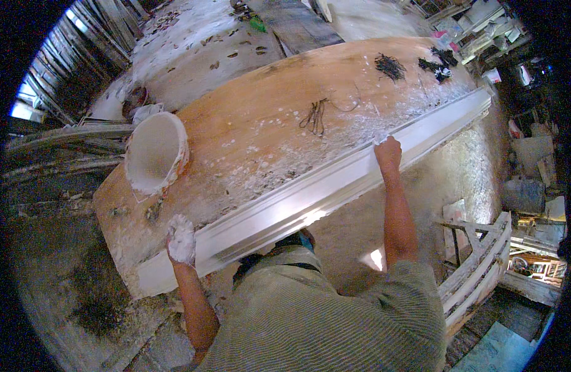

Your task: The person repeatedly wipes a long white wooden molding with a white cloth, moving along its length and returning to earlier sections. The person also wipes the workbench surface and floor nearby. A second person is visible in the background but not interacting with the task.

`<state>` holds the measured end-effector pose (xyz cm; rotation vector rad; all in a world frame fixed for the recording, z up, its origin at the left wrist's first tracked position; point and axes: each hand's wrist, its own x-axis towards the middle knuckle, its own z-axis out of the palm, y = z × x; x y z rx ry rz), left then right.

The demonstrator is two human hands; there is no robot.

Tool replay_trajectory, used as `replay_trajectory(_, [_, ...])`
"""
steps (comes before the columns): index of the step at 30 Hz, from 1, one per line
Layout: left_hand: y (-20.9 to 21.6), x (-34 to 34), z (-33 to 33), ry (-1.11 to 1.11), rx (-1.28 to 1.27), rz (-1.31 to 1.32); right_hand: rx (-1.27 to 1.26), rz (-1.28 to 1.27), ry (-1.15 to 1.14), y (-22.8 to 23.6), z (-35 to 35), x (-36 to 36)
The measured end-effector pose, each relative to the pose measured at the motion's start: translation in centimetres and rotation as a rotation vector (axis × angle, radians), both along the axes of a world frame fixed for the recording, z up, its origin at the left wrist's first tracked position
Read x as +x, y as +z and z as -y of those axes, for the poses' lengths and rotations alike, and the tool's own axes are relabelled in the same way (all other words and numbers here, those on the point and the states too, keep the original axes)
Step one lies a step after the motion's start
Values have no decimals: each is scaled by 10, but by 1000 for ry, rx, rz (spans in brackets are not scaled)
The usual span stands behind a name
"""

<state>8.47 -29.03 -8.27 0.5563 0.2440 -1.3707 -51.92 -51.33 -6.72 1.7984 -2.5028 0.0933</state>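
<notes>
A long white plaster moulding (285, 201) with stepped, ridged sides lies diagonally along the near edge of the wooden table (248, 121). My left hand (181, 240), thickly coated in white plaster, reaches across its near-left end and grips its far edge; the separate fingers are hard to make out. Farther up to the right, my right hand (388, 152) is closed over the moulding's far edge, with whitish smears at the fingers. To the left of the moulding, a white plaster-caked bucket (156, 154) is tipped toward me on the tabletop.
Dark fibre bundles (389, 67) and a loose strand loop (315, 116) lie on the table among white crumbs. At the lower right stands a pale wooden frame (481, 273). Long slats (75, 56) lean at the upper left. Clutter lines the right side.
</notes>
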Motion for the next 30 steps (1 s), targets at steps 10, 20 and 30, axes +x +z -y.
replay_trajectory(10, [-21, 107, -66, -254, -83, 52, -90, 381, 154, -8, -113, 247])
replay_trajectory(20, [-66, 206, -130, -367, -64, 24, 40, 354, 286, -17, -213, 466])
replay_trajectory(30, [14, 133, -84, -404, 223, -118, 141, 883, 636, 11, -234, 547])
